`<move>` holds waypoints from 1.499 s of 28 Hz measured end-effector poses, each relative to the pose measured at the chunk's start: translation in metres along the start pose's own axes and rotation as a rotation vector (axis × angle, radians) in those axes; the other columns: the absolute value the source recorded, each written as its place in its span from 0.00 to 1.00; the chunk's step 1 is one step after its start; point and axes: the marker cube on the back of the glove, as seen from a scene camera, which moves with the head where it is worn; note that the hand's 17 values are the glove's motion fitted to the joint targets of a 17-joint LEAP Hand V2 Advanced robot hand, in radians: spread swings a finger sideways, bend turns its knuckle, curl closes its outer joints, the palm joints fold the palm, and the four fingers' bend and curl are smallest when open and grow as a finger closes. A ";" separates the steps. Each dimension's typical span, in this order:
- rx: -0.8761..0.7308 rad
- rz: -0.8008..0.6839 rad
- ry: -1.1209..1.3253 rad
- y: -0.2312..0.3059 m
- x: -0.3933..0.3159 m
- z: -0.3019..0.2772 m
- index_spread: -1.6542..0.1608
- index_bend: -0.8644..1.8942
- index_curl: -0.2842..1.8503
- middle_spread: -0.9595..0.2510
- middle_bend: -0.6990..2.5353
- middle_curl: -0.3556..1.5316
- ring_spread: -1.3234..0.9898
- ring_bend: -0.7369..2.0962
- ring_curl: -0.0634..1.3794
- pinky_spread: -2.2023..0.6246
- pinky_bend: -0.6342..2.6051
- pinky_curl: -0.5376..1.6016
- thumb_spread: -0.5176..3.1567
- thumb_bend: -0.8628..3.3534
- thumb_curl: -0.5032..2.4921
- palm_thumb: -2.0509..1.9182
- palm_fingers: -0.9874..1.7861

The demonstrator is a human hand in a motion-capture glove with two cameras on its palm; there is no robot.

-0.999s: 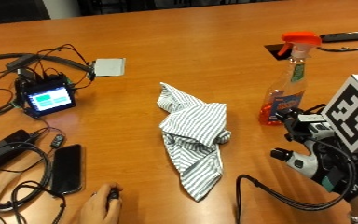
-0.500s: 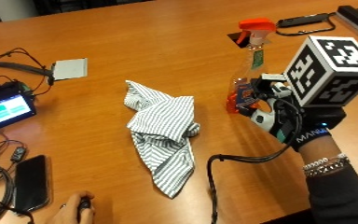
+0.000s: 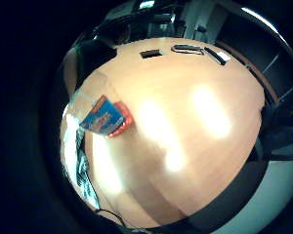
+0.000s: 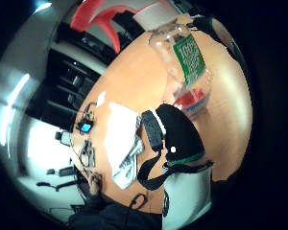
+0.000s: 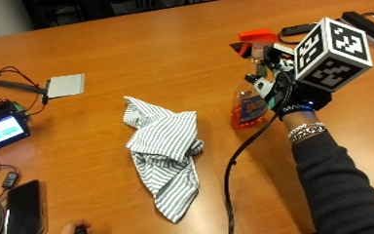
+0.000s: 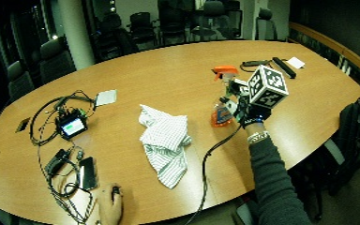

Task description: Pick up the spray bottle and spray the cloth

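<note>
Orange liquid sits low in the clear spray bottle (image 5: pixel 252 100), which stands upright on the wooden table (image 5: pixel 174 44) in the upper right of the outside view, its orange trigger head pointing left. The gloved right hand (image 5: pixel 284 95) is right beside it on its right side, level with the neck and shoulder. From where I stand I cannot tell whether the fingers have wrapped round the bottle or are merely against it; the thumb side palm view shows the bottle near the palm with a black fingertip in front, which settles nothing.

Left of the bottle, near the frame's centre, lies the striped cloth (image 5: pixel 164 156), crumpled and stretching toward the lower edge, apart from the bottle.

By my reckoning the bottle will be light, being mostly empty, with stiff but thin plastic that gives if squeezed at the belly, and the glossy label could be slippery. The narrow neck just under the trigger looks the best place to grasp, leaving a finger free for the lever. Being bottom-weighted, it should stay steady when lifted.
</note>
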 end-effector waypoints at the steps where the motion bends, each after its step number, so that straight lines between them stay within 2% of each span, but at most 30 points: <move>1: -0.003 0.019 -0.025 -0.001 0.001 0.004 0.72 0.36 0.25 0.73 0.28 0.35 0.54 0.40 0.25 0.85 0.29 0.38 0.47 0.23 0.25 0.65 0.58; 9: -0.034 0.092 -0.393 -0.003 0.005 0.041 0.71 0.35 0.24 0.73 0.28 0.36 0.53 0.41 0.26 0.85 0.29 0.39 0.46 0.24 0.26 0.68 0.57; 16: 0.055 0.097 -0.660 -0.006 0.005 0.050 0.71 0.35 0.24 0.69 0.33 0.39 0.52 0.43 0.27 0.84 0.27 0.39 0.44 0.23 0.27 0.71 0.65; 24: 0.214 0.159 -0.738 -0.011 0.002 0.036 0.72 0.36 0.25 0.64 0.34 0.41 0.50 0.46 0.30 0.79 0.25 0.39 0.42 0.22 0.29 0.72 0.74; 28: 0.291 0.150 -0.779 -0.017 0.002 0.035 0.74 0.41 0.28 0.63 0.34 0.42 0.50 0.45 0.31 0.77 0.25 0.39 0.40 0.22 0.30 0.73 0.78; 30: 0.345 0.130 -0.781 -0.020 0.003 0.037 0.74 0.42 0.29 0.63 0.32 0.41 0.50 0.45 0.32 0.75 0.27 0.41 0.39 0.21 0.31 0.73 0.81; 31: 0.375 0.122 -0.778 -0.020 0.003 0.038 0.75 0.39 0.29 0.63 0.33 0.42 0.50 0.46 0.33 0.72 0.31 0.42 0.38 0.21 0.31 0.73 0.86; 37: 0.468 0.120 -0.692 -0.012 -0.002 0.034 0.76 0.40 0.31 0.63 0.37 0.44 0.49 0.47 0.35 0.70 0.34 0.44 0.36 0.20 0.32 0.73 0.89; 42: 0.508 -0.007 -0.533 -0.009 -0.020 0.014 0.76 0.42 0.33 0.64 0.38 0.46 0.49 0.48 0.36 0.69 0.36 0.46 0.34 0.20 0.34 0.74 0.88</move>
